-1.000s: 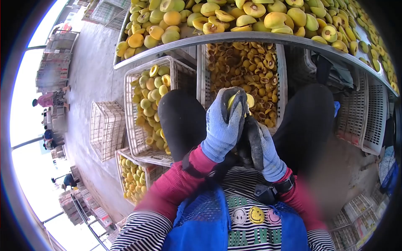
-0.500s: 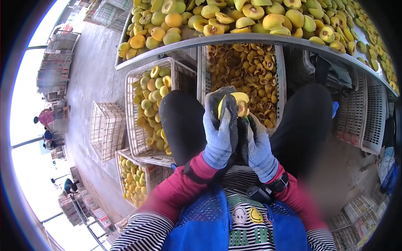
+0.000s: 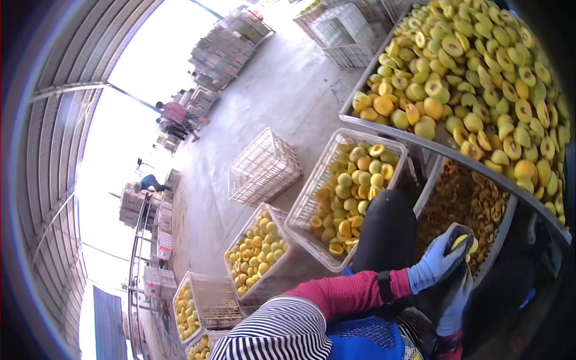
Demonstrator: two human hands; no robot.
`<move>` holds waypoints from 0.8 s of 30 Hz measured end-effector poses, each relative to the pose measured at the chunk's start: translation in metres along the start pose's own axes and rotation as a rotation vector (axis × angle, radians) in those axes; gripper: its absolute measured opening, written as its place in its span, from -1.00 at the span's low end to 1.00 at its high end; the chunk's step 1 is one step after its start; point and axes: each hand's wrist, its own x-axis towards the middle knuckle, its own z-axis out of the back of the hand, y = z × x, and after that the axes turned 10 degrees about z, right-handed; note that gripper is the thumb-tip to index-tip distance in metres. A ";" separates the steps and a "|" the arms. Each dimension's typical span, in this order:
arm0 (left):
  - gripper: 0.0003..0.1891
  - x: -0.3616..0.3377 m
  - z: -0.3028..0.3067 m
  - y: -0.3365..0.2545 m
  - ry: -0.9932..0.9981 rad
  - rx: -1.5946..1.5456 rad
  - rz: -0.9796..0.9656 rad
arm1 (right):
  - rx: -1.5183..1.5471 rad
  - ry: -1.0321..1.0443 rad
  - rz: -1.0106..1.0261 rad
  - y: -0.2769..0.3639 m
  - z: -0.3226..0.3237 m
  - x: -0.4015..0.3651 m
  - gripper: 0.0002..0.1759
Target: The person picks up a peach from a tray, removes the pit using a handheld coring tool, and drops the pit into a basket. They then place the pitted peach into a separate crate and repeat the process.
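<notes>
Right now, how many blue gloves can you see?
2 blue gloves: one on the left grip, which holds yellow fruit, the other on the right grip, partly hidden. More could be out of sight.

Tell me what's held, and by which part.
A yellow fruit, by its sides, between thumb and fingers of the left hand; whether the right hand holds anything cannot be told.

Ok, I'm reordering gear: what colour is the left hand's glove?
The left glove is light blue and dark grey; best seen in the head view.
</notes>
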 end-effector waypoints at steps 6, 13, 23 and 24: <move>-0.71 -0.009 0.001 -0.017 -0.174 0.073 -0.122 | 0.483 -0.172 -0.260 0.007 -0.026 0.018 -0.39; -0.73 -0.007 0.009 -0.004 -0.078 0.146 -0.124 | 0.093 0.120 0.006 0.025 0.017 0.026 -0.37; -0.69 0.021 0.019 0.004 0.287 -0.107 0.247 | 2.840 0.170 -0.726 0.064 0.034 0.059 -0.45; -0.69 0.020 0.017 0.009 0.297 -0.109 0.255 | 3.000 0.169 -0.602 0.061 0.029 0.059 -0.44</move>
